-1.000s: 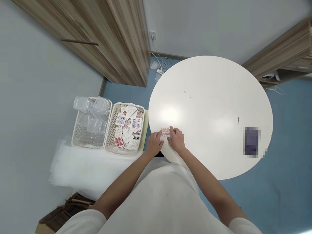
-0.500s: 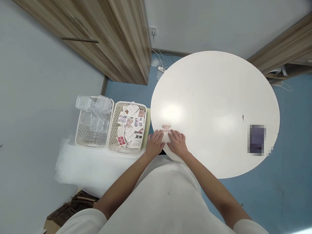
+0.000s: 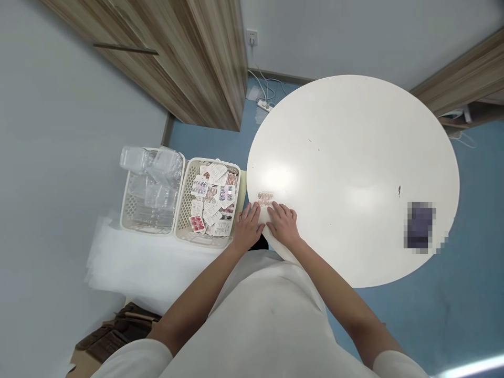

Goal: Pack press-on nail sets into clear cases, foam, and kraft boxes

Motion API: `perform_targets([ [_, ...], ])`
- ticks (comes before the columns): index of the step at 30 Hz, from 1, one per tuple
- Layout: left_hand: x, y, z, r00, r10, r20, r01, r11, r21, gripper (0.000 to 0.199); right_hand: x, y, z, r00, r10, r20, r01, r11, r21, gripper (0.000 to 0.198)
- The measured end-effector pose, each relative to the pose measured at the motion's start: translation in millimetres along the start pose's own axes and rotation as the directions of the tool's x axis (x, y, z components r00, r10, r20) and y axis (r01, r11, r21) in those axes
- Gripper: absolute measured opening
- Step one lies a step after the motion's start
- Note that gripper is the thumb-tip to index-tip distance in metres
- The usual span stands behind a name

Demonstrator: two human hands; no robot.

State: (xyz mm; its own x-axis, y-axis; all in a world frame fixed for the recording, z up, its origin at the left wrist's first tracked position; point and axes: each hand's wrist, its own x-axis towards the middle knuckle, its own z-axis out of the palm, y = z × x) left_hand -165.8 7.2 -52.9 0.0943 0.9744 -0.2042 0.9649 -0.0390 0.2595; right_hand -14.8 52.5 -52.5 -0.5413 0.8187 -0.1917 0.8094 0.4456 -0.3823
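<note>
A small card of press-on nails (image 3: 265,199), pinkish and shiny in two rows, lies at the near left edge of the round white table (image 3: 354,136). My left hand (image 3: 247,227) rests at the table edge, fingers stretched forward, its fingertips at the card's lower left corner. On the other side, my right hand (image 3: 284,224) lies on the tabletop with fingers extended, the tips at the card's lower right corner. Neither hand is wrapped around anything.
Left of the table, one white basket (image 3: 181,223) holds several nail cards, and another basket (image 3: 125,212) holds clear plastic boxes (image 3: 161,194). White wrapping sheets (image 3: 137,262) lie below them. A blurred dark object (image 3: 419,226) sits at the table's right. A power strip (image 3: 264,105) lies behind.
The whole view has shifted slightly. Both hands stay beside the nail card, with the fingertips a little lower against it; the card still lies on the table.
</note>
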Motion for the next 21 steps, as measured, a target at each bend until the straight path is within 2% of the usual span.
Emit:
perform_targets([
  [7,-2,1,-1,1.0,-0.024,-0.005,0.024,0.998,-0.064,0.056,-9,-2,-1,1.0,0.011,0.021,-0.012,0.999,0.042,0.055],
  [10,-4,3,0,0.999,-0.035,-0.026,0.033,0.995,-0.09,0.055,-23,-3,0,0.999,0.029,0.016,-0.03,0.997,0.074,0.061],
  [14,-12,10,2,0.997,-0.053,-0.06,0.047,0.995,-0.087,0.051,-51,1,4,1.0,0.023,-0.005,-0.023,0.993,0.113,0.059],
  [16,-18,16,1,0.994,-0.072,-0.086,0.066,0.995,-0.076,0.05,-64,4,5,1.0,-0.018,-0.018,0.02,0.991,0.13,0.056],
  [21,-35,43,0,0.974,-0.157,-0.164,0.145,0.986,-0.087,0.046,-89,15,-6,0.977,-0.212,0.01,0.203,0.947,0.249,0.048],
])
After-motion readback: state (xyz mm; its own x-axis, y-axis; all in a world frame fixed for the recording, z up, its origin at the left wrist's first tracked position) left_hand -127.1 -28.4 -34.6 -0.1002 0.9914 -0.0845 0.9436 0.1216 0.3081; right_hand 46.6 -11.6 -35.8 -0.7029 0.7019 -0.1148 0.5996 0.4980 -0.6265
